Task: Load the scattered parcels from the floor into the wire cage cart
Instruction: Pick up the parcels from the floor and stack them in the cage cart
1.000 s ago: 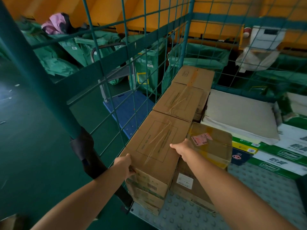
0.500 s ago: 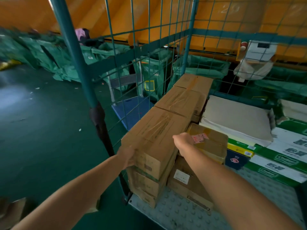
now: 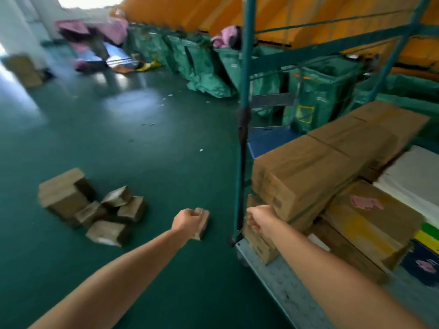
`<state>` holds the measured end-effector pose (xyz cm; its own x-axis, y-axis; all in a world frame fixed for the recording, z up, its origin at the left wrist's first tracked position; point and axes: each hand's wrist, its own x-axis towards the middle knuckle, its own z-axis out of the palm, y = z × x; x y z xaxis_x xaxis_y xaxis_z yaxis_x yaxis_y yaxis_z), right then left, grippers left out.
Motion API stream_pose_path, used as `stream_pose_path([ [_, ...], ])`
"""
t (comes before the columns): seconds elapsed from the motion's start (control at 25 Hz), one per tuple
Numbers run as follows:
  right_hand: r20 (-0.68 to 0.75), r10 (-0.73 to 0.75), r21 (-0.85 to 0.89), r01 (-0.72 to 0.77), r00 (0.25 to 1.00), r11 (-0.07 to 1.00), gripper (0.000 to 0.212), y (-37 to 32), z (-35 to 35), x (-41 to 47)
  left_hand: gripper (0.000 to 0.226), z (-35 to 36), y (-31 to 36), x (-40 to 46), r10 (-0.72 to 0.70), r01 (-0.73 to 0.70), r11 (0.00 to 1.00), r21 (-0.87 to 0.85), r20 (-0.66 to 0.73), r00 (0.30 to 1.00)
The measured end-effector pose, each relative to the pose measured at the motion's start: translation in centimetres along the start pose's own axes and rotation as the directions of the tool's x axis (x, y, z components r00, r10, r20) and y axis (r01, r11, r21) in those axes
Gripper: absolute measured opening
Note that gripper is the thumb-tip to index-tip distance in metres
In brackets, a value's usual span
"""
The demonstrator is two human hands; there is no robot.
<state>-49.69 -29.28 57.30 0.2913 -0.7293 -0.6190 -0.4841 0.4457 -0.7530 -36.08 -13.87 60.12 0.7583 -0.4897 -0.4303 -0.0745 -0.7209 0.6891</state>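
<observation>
The wire cage cart (image 3: 245,67) stands on the right, its grey studded floor (image 3: 285,288) stacked with parcels. A long brown box (image 3: 306,172) lies on top of the stack along the cart's left side. My right hand (image 3: 257,219) hangs loosely curled in front of that stack's near corner and holds nothing. My left hand (image 3: 187,222) is loosely curled over the green floor, with a small brown parcel (image 3: 204,225) just behind it; the blur hides whether they touch. Several scattered parcels (image 3: 107,210) lie on the floor to the left.
Green sacks (image 3: 204,60) line the orange wall at the back. A blue platform trolley (image 3: 268,141) stands behind the cart's left mesh. More boxes (image 3: 23,70) sit far left near a bright doorway. Open green floor (image 3: 118,129) lies between me and the sacks.
Both hands have let go of the long brown box and pulled back from it. My view has swung left, bringing the floor parcels into sight.
</observation>
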Motion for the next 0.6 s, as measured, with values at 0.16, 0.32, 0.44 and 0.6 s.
stream_pose_path([
  [0.16,0.087,0.005,-0.13,0.006,0.996,0.991,0.019,-0.9,8.9,-1.2,0.025,-6.3,-7.5,0.6,-0.126,0.123,0.991,-0.047,-0.059,0.99],
  [0.32,0.132,0.016,-0.253,0.018,0.991,0.967,0.003,-1.3,18.9,-2.3,0.023,-12.8,-15.5,2.1,-0.258,0.244,0.958,-0.147,-0.084,0.962],
  [0.44,0.142,0.046,-0.303,-0.001,0.989,0.953,0.013,-1.1,24.9,-2.2,0.022,-16.4,-19.9,4.4,-0.315,0.297,0.935,-0.194,-0.07,0.946],
  [0.6,0.109,0.11,-0.361,-0.063,0.988,0.93,0.021,-1.3,29.4,0.5,0.022,-18.2,-22.1,8.9,-0.359,0.345,0.912,-0.223,-0.024,0.933],
])
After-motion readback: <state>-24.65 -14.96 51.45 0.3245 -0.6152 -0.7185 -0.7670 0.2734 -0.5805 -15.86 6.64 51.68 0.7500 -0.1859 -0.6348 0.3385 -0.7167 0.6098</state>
